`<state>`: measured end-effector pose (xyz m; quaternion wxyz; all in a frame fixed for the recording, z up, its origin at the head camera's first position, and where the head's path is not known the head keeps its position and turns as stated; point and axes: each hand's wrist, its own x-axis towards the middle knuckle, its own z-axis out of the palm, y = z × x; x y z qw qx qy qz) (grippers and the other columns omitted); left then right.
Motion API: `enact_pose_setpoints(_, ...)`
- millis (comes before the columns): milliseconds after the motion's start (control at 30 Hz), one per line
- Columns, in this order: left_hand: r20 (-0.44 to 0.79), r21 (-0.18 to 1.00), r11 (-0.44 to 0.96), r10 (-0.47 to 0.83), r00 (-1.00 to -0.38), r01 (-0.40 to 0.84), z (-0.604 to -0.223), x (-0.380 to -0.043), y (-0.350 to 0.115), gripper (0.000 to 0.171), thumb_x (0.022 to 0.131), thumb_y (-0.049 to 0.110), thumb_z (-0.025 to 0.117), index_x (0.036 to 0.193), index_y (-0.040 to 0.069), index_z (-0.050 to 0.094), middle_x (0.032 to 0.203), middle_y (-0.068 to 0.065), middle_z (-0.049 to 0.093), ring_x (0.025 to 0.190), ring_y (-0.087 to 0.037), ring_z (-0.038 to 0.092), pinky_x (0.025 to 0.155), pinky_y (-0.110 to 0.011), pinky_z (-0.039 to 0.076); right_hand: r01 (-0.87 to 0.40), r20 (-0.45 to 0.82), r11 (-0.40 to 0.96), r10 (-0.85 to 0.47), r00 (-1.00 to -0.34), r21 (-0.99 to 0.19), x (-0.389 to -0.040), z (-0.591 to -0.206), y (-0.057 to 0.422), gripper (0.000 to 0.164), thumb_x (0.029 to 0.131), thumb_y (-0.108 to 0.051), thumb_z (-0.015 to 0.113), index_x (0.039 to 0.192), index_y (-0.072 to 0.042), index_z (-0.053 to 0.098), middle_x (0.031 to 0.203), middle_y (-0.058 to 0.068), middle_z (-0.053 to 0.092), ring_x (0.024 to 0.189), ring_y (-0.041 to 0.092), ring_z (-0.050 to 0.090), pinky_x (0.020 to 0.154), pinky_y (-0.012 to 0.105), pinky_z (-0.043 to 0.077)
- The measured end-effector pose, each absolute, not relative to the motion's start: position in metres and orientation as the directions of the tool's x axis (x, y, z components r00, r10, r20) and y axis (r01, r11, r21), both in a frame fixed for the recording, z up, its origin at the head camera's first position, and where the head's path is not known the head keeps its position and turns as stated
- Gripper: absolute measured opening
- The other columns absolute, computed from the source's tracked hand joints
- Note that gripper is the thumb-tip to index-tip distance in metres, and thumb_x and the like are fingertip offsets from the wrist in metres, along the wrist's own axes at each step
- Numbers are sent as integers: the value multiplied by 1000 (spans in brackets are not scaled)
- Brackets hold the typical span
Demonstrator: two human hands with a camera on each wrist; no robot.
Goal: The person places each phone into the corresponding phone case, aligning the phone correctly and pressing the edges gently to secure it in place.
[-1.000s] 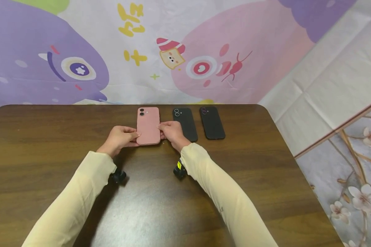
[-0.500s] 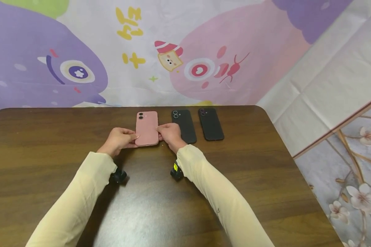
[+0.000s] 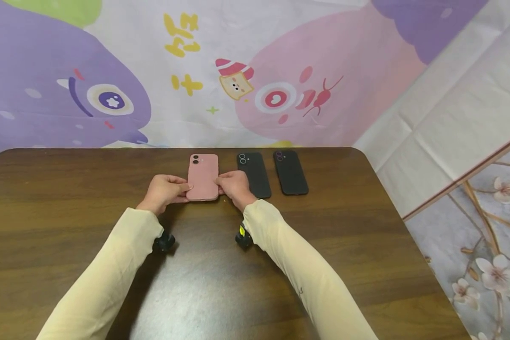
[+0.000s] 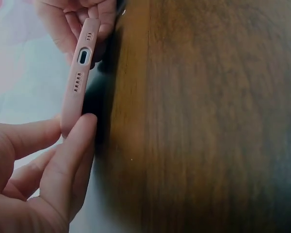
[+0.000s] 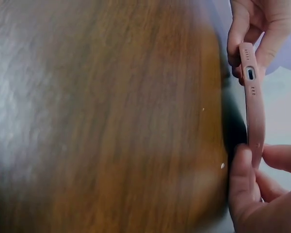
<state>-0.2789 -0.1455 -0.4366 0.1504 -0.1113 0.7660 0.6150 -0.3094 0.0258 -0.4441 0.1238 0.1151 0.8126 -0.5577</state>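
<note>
A pink phone [image 3: 202, 177], back side up with its two camera lenses at the top left, is held between both hands near the table's far edge. My left hand [image 3: 163, 192] pinches its lower left edge, thumb on the back and fingers underneath. On the opposite edge my right hand [image 3: 235, 186] pinches it the same way. Both wrist views face the bottom end of the pink phone [image 4: 78, 73], where the charging port and small holes show. A dark shadow lies beneath the pink phone [image 5: 254, 111] there.
Right of the hands lie two black phones, one [image 3: 257, 174] partly covered by the right hand and another [image 3: 291, 172] farther right. The brown wooden table [image 3: 204, 283] ends at a cartoon-print cloth [image 3: 212, 127]. A pale panel [image 3: 446, 118] stands at the right.
Both hands keep their grip on the pink phone, which has come slightly lower, toward the table and the person. The head view has shifted a little.
</note>
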Motion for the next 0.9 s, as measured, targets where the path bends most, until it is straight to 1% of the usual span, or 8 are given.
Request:
enact_pose_setpoints(167,-361,910,227,18,-932,-348,-436,-278,-144,37,92,3,56,121,-19,49,87,-9,62,63,-4,62,68,-25,59,348,-341,422,93,-935,-838,-309,-442,23,18,84,-11,64,99,-2,72,57,-3,57,47,5,51,43,14,40)
enact_pose_setpoints(233,-353,911,235,18,-935,-339,-436,-278,-144,36,92,3,56,120,-19,50,89,-11,63,63,-4,62,68,-25,59,347,-334,450,110,-936,-823,-309,-441,22,18,84,-11,64,98,-4,73,60,-2,60,47,4,51,43,14,40)
enact_pose_setpoints(300,-343,913,241,19,-939,-329,-436,-278,-143,36,91,3,56,119,-20,50,91,-13,63,64,-3,62,69,-26,59,336,-316,479,125,-941,-811,-309,-441,20,17,83,-12,65,97,-6,74,64,2,66,48,5,51,43,14,40)
enact_pose_setpoints(400,-334,909,271,14,-942,-319,-437,-278,-143,36,91,3,56,118,-19,51,96,-16,63,64,-3,62,70,-26,59,299,-270,529,134,-953,-794,-308,-441,19,16,83,-14,65,94,-8,75,79,6,72,52,6,52,44,15,41)
enact_pose_setpoints(467,-332,904,288,10,-943,-315,-436,-277,-143,36,91,4,57,118,-18,52,98,-18,63,64,-2,62,70,-25,59,275,-245,561,131,-961,-781,-308,-441,19,15,82,-15,65,92,-8,76,86,6,73,54,8,53,44,15,41)
enact_pose_setpoints(533,-330,899,306,6,-944,-312,-436,-277,-142,35,91,5,57,118,-17,53,100,-18,62,63,-2,62,70,-24,59,258,-230,584,124,-965,-770,-308,-441,20,15,82,-16,66,91,-9,76,90,5,73,55,9,54,45,15,41)
enact_pose_setpoints(733,-314,899,321,-3,-949,-298,-437,-278,-143,33,89,4,59,114,-17,56,96,-17,65,65,-3,62,70,-24,59,290,-275,572,114,-955,-767,-310,-440,21,15,83,-14,65,92,-7,75,80,7,73,49,6,52,42,15,40)
enact_pose_setpoints(900,-299,908,305,-8,-954,-287,-436,-277,-144,29,86,5,64,105,-17,61,81,-10,67,63,-7,63,65,-26,59,295,-276,581,123,-953,-759,-310,-440,21,15,84,-16,66,93,-8,75,76,7,73,44,3,53,40,14,40)
